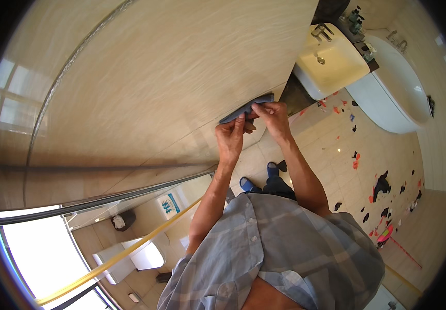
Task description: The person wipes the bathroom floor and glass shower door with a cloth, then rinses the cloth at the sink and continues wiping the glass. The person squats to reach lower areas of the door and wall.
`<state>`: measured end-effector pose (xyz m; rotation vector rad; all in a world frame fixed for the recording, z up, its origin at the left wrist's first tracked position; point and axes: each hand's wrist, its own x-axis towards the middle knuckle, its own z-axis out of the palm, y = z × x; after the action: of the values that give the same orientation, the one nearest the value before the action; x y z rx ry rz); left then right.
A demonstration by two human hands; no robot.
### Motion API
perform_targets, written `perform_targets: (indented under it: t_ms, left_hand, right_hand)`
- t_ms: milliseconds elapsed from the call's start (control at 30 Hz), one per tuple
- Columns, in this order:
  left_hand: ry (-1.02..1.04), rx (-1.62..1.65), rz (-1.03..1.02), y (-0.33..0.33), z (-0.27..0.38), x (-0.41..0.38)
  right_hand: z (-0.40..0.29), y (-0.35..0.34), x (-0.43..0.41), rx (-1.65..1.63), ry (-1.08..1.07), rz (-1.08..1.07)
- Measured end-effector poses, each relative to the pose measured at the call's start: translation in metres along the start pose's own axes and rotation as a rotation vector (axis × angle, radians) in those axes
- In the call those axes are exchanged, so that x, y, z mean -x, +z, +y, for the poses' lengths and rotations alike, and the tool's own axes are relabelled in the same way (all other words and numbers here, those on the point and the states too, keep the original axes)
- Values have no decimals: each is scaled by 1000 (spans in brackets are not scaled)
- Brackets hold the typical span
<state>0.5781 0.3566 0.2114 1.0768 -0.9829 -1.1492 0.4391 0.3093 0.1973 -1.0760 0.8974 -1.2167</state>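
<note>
A folded blue-grey cloth [246, 109] is held up in front of the marbled wall tiles [176, 77]. My left hand [230, 135] grips its near end, thumb on top and fingers underneath. At the other end, my right hand [273, 116] pinches the cloth between thumb and fingers. A small brownish-yellow bit [250, 127] shows by the left fingertips; what it is I cannot tell. Whether the cloth touches the wall is unclear.
A washbasin [333, 71] with a tap stands at the upper right, beside a white bathtub [391, 93]. Red and black scraps [381, 188] litter the floor, with a pink broom [386, 234] among them. A toilet [145, 255] and a yellow pole [130, 248] are at lower left.
</note>
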Motion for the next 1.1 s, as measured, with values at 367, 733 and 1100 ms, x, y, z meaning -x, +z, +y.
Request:
perform_targets:
  t_ms: [367,733,1100]
  left_hand:
    - [100,-100,229,-2,-4,12]
    - [4,-83,0,62,-23,-23]
    - [-204,-317,61,27,-175,-17]
  right_hand:
    - [-11,15,0,223,-14,-53]
    - [-18,-69,-28,-55,8,-24]
    - [161,-120,-23,128,196,2]
